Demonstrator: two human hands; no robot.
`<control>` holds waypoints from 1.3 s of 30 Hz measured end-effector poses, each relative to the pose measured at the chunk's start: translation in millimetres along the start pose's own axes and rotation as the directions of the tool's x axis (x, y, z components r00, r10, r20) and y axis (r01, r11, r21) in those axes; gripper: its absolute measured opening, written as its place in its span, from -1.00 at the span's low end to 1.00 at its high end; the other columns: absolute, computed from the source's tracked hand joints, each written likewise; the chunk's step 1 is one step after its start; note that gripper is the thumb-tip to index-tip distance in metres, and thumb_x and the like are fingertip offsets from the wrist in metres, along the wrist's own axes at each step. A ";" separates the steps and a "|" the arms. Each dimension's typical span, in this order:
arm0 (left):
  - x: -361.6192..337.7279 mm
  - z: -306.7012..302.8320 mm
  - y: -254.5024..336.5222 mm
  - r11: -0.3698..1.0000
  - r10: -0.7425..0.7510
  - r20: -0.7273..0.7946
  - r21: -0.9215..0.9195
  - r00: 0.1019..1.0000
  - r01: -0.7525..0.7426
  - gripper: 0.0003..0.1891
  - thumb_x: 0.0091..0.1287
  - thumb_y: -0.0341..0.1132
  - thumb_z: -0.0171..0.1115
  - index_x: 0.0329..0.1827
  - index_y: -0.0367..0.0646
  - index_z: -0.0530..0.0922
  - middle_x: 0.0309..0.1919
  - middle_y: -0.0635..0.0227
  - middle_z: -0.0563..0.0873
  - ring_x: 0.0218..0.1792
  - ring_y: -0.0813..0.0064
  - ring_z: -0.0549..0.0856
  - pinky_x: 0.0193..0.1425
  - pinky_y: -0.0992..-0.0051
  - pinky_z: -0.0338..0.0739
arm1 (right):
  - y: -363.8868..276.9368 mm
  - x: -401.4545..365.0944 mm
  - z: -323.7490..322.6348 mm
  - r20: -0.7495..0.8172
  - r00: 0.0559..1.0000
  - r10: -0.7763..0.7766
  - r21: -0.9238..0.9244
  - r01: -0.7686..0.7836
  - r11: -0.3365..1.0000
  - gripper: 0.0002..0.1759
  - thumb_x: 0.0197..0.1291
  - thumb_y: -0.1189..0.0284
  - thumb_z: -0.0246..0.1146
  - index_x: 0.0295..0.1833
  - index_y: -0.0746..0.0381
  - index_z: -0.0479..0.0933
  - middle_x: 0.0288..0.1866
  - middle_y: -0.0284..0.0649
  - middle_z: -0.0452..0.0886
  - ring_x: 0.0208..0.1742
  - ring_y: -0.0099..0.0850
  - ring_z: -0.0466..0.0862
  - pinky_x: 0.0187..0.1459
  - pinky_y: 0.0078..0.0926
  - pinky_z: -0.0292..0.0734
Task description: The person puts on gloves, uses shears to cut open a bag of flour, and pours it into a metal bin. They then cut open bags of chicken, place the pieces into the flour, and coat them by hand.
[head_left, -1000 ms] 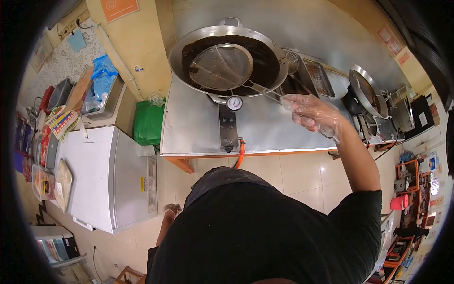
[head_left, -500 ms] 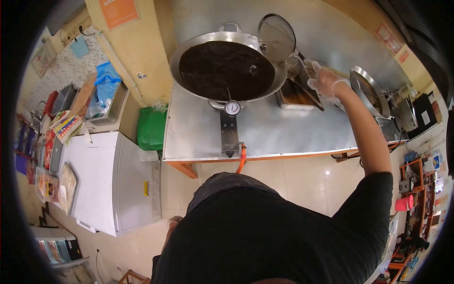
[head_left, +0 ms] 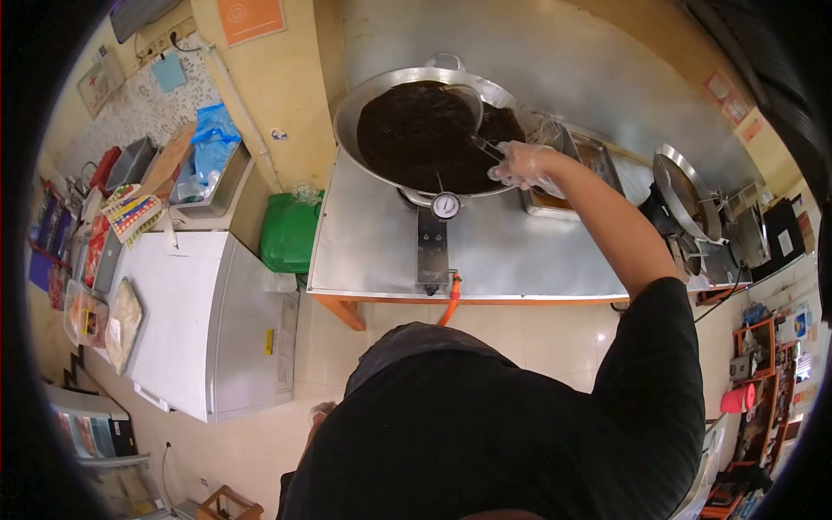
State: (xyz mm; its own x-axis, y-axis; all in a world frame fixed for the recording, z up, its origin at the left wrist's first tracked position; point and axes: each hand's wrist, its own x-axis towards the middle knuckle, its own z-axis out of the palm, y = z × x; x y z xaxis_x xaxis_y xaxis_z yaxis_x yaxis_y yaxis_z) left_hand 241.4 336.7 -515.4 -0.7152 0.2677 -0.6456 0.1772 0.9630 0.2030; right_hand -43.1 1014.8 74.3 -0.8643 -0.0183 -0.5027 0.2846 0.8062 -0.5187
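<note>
My right hand [head_left: 529, 165], in a clear plastic glove, is closed around the handle of a round wire-mesh skimmer [head_left: 479, 111]. The skimmer's hoop dips into the dark oil [head_left: 403, 134] filling a wide metal wok [head_left: 345, 130]. A dial thermometer [head_left: 445, 205] is fixed at the wok's near rim, its probe reaching toward the oil. Low beside my body, my left hand [head_left: 323, 409] also wears a clear glove; its fingers are mostly hidden. Behind my right wrist, metal trays [head_left: 548, 211] sit to the right of the wok.
A gas burner [head_left: 432, 247] with an orange hose [head_left: 452, 299] lies under the wok on the metal-topped table [head_left: 364, 251]. Another wok [head_left: 672, 165] stands at the right. To the left are a green bin [head_left: 290, 234] and a white chest freezer [head_left: 178, 303].
My right hand has moved left and the skimmer has gone from upright beside the wok down into the oil. My left hand stays low by my side.
</note>
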 end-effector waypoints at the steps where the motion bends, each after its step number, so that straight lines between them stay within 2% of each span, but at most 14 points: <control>1: 0.6 2.4 -2.9 1.000 0.011 -0.008 -0.009 1.000 -0.011 -0.60 0.34 0.02 0.10 0.07 -0.01 0.63 0.06 0.23 0.71 0.11 0.26 0.67 0.15 0.26 0.54 | -13.0 -0.5 4.5 0.016 1.000 -0.004 0.034 0.003 0.999 -0.16 0.27 0.39 0.31 0.44 0.51 -0.03 -0.52 -0.32 0.44 -0.59 -0.56 0.37 -0.60 -0.56 0.30; 4: -2.0 1.9 -7.9 0.998 0.052 -0.041 -0.035 0.998 -0.053 -0.59 0.35 0.03 0.08 0.07 -0.03 0.62 0.07 0.22 0.70 0.11 0.26 0.67 0.15 0.25 0.53 | -24.5 8.2 14.3 0.106 0.990 -0.095 0.340 0.054 0.939 -0.13 0.24 0.39 0.34 0.43 0.55 -0.02 -0.51 -0.35 0.42 -0.59 -0.62 0.34 -0.61 -0.62 0.24; 7: -1.6 -8.8 -5.9 0.990 0.096 -0.119 -0.091 0.988 -0.108 -0.57 0.36 0.05 0.07 0.08 -0.05 0.62 0.09 0.20 0.69 0.10 0.27 0.67 0.15 0.24 0.52 | -35.5 2.8 32.2 0.105 0.974 -0.202 0.660 0.084 0.747 -0.18 0.21 0.35 0.40 0.38 0.45 0.06 -0.47 -0.37 0.41 -0.61 -0.67 0.31 -0.61 -0.66 0.21; 8: -2.0 -15.3 -3.1 0.983 0.115 -0.160 -0.121 0.980 -0.135 -0.56 0.37 0.05 0.06 0.08 -0.05 0.61 0.09 0.20 0.68 0.10 0.27 0.67 0.14 0.23 0.52 | -34.8 8.4 34.5 0.145 0.971 -0.190 0.651 0.051 0.758 -0.18 0.23 0.33 0.38 0.40 0.42 0.06 -0.47 -0.37 0.39 -0.62 -0.69 0.30 -0.63 -0.69 0.19; 10: 9.7 -24.0 -7.1 0.967 0.197 -0.087 0.184 0.977 -0.178 -0.54 0.35 0.08 0.06 0.07 -0.08 0.61 0.07 0.16 0.69 0.10 0.24 0.66 0.16 0.24 0.50 | -55.1 -22.6 45.4 0.073 0.979 -0.191 0.666 0.094 0.740 -0.26 0.27 0.31 0.34 0.36 0.43 0.11 -0.45 -0.36 0.39 -0.63 -0.71 0.29 -0.65 -0.71 0.18; 13: 7.9 -62.8 6.4 0.998 0.016 0.090 0.057 0.996 -0.021 -0.53 0.31 0.07 0.10 0.05 -0.10 0.59 0.04 0.14 0.70 0.12 0.18 0.65 0.20 0.25 0.48 | -62.4 -46.1 50.8 0.071 0.982 -0.176 0.574 0.104 0.812 -0.18 0.29 0.31 0.32 0.44 0.48 0.03 -0.43 -0.35 0.40 -0.63 -0.71 0.29 -0.66 -0.72 0.18; 17: 10.4 -66.3 1.3 0.991 0.126 -0.091 0.051 0.988 -0.121 -0.55 0.29 0.06 0.12 0.02 -0.10 0.59 -0.02 0.14 0.72 0.07 0.12 0.67 0.12 0.21 0.54 | -62.6 -96.3 59.6 -0.019 0.987 -0.159 0.611 0.137 0.780 0.06 0.26 0.30 0.34 0.56 0.44 -0.26 -0.40 -0.31 0.42 -0.62 -0.67 0.29 -0.63 -0.68 0.22; 19: 11.0 -62.0 0.2 0.991 0.135 -0.137 0.046 0.981 -0.129 -0.58 0.30 0.05 0.12 0.00 -0.08 0.59 -0.04 0.14 0.72 0.05 0.12 0.68 0.09 0.19 0.55 | -53.4 -113.9 60.0 -0.029 0.990 -0.141 0.569 0.133 0.812 0.04 0.26 0.29 0.35 0.57 0.39 -0.21 -0.40 -0.31 0.42 -0.62 -0.67 0.28 -0.63 -0.66 0.23; 23: 33.5 -27.5 -12.5 0.995 0.102 -0.006 0.004 0.995 -0.102 -0.61 0.31 0.02 0.12 0.02 -0.03 0.60 0.00 0.18 0.72 0.07 0.12 0.68 0.13 0.22 0.54 | -55.8 -166.5 54.5 -0.026 0.998 -0.064 0.505 0.068 0.861 0.02 0.25 0.29 0.36 0.59 0.27 -0.17 -0.40 -0.30 0.42 -0.62 -0.66 0.28 -0.63 -0.66 0.22; 30: 5.8 -26.5 -1.1 0.993 0.115 0.017 -0.010 0.993 -0.115 -0.64 0.27 -0.05 0.17 0.02 -0.03 0.61 0.05 0.26 0.72 0.08 0.20 0.69 0.12 0.27 0.55 | -12.5 -211.8 53.5 -0.130 0.990 -0.050 0.732 0.130 0.669 0.01 0.20 0.32 0.37 0.59 0.23 -0.11 -0.41 -0.35 0.43 -0.62 -0.72 0.27 -0.65 -0.74 0.21; 33: 7.5 -19.2 -3.6 0.986 0.169 -0.020 -0.005 0.985 -0.169 -0.67 0.26 -0.12 0.18 0.03 -0.04 0.60 0.04 0.27 0.72 0.09 0.21 0.68 0.12 0.29 0.55 | 1.4 -213.2 42.3 -0.215 0.976 0.046 0.561 0.085 0.824 0.02 0.21 0.33 0.36 0.60 0.22 -0.17 -0.40 -0.34 0.46 -0.62 -0.68 0.30 -0.66 -0.70 0.26; 36: 16.6 -24.1 -0.8 0.986 0.167 0.038 0.009 0.985 -0.168 -0.69 0.30 -0.17 0.12 0.05 -0.05 0.58 0.04 0.26 0.72 0.10 0.23 0.68 0.14 0.29 0.53 | 1.4 -197.4 27.0 -0.410 0.901 0.143 0.347 0.009 0.938 0.05 0.25 0.29 0.33 0.58 0.36 -0.25 -0.46 -0.28 0.48 -0.68 -0.60 0.32 -0.67 -0.60 0.31; 37: 19.0 -27.9 1.5 0.989 0.148 0.027 0.015 0.989 -0.149 -0.71 0.32 -0.19 0.10 0.03 -0.07 0.60 0.03 0.25 0.73 0.10 0.24 0.68 0.15 0.29 0.53 | 11.4 -187.7 13.6 -0.404 0.899 0.169 0.153 -0.116 0.981 0.07 0.27 0.25 0.31 0.56 0.43 -0.29 -0.34 -0.10 0.60 -0.54 -0.33 0.59 -0.54 -0.37 0.52; 39: 13.3 -46.9 17.5 0.994 0.109 0.001 0.018 0.994 -0.109 -0.74 0.36 -0.22 0.05 -0.02 -0.09 0.62 0.02 0.23 0.73 0.10 0.26 0.68 0.16 0.29 0.52 | 65.1 -151.5 3.0 -0.569 0.822 0.023 -0.212 -0.174 0.962 0.00 0.27 0.35 0.24 0.58 0.33 -0.30 -0.07 0.06 0.62 -0.30 -0.14 0.65 -0.29 -0.26 0.57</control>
State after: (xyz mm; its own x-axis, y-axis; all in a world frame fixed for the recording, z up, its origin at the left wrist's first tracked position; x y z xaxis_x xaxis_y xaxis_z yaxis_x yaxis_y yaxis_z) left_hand 203.2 355.7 -486.0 -0.6913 0.3710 -0.6201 0.2663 0.9285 0.2587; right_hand 107.6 1068.3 114.6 -0.9397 0.3406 -0.0313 0.3363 0.9037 -0.2652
